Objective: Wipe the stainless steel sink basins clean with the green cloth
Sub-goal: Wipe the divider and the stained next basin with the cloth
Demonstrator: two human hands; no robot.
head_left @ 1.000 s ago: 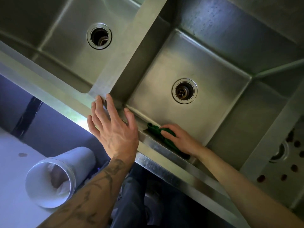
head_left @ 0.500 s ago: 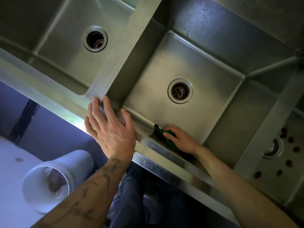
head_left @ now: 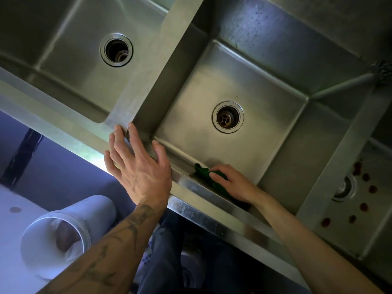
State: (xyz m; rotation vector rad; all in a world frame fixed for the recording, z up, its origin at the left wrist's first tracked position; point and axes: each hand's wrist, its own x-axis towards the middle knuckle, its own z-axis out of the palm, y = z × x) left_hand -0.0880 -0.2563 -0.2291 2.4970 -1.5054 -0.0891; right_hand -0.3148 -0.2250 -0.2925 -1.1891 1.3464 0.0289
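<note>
Left hand: I see the left hand [head_left: 137, 172] lying flat on the front rim [head_left: 197, 206] of the sink, just where the divider [head_left: 148, 71] meets it. The fingers are straight and spread wide, and they hold nothing.
Right hand: the right hand [head_left: 235, 183] reaches down into the middle basin [head_left: 265, 85], at the near edge of its floor. The fingers are bent over the cloth and hold it bunched against the steel. The thumb I cannot see.
Cloth: the cloth [head_left: 202, 171] is dark green and crumpled. It lies in the middle basin where the floor meets the near wall, mostly under the right hand, with one end sticking out to the left.
Middle drain: the middle drain [head_left: 227, 117] is round with a cross grate, in the centre of the floor and well apart from the cloth.
Left basin: the left basin [head_left: 70, 66] is on the other side of the divider, with its own left drain [head_left: 116, 49].
Right side: a plate [head_left: 360, 196] with dark reddish holes lies beside the middle basin.
Below the rim: a white pipe [head_left: 93, 211] lies on a pale floor, its open end toward me.
Forearms: both are bare, and the left one has dark tattoos.
</note>
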